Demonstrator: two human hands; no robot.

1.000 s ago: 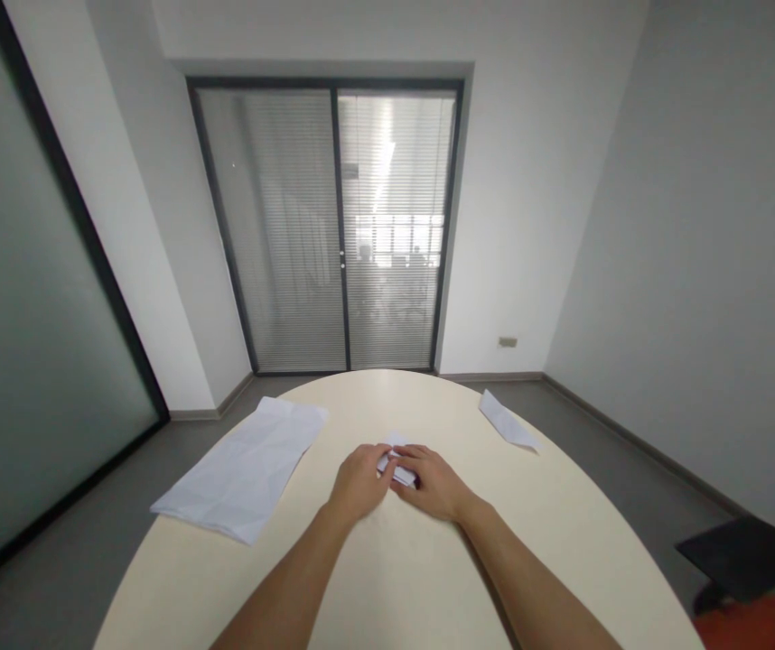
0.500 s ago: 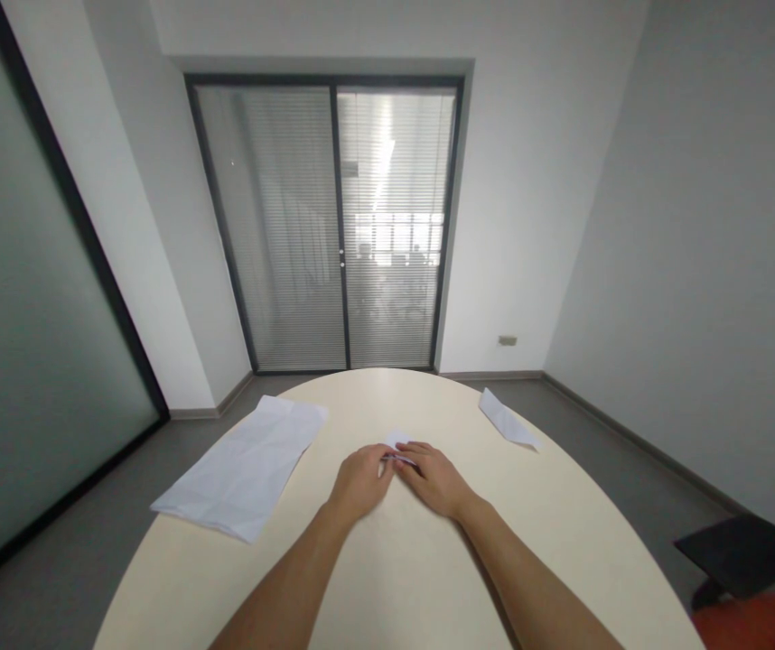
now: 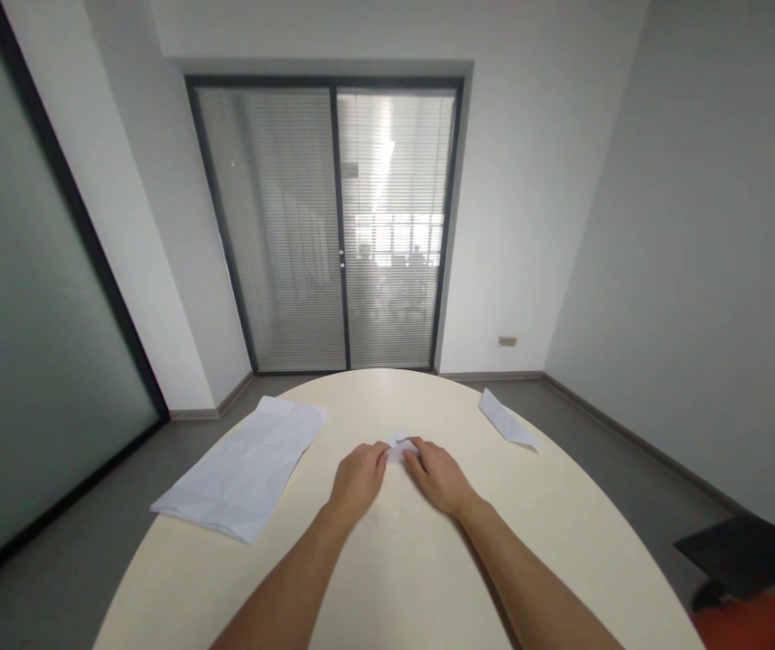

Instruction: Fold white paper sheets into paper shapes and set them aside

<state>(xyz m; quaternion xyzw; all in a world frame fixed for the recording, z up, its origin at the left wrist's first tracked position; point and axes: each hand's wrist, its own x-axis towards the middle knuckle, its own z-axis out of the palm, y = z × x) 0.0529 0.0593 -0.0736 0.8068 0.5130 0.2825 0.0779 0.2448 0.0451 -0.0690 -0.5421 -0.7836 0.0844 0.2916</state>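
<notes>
A small folded piece of white paper [image 3: 400,444] lies on the cream round table [image 3: 394,560], mostly covered by my two hands. My left hand [image 3: 359,478] has its fingers curled and its fingertips press on the paper's left side. My right hand [image 3: 438,476] lies beside it, fingers bent, pressing the paper's right side. Both hands meet over the paper in the middle of the table.
A large creased white sheet [image 3: 245,469] lies on the table's left side. A smaller folded white paper [image 3: 508,420] rests at the far right edge. A dark chair [image 3: 746,551] and something orange [image 3: 760,623] sit at the lower right. Sliding glass doors [image 3: 333,226] stand beyond.
The hands have shifted slightly away from me and flattened the folded paper; less of it shows between the fingers than a second ago.
</notes>
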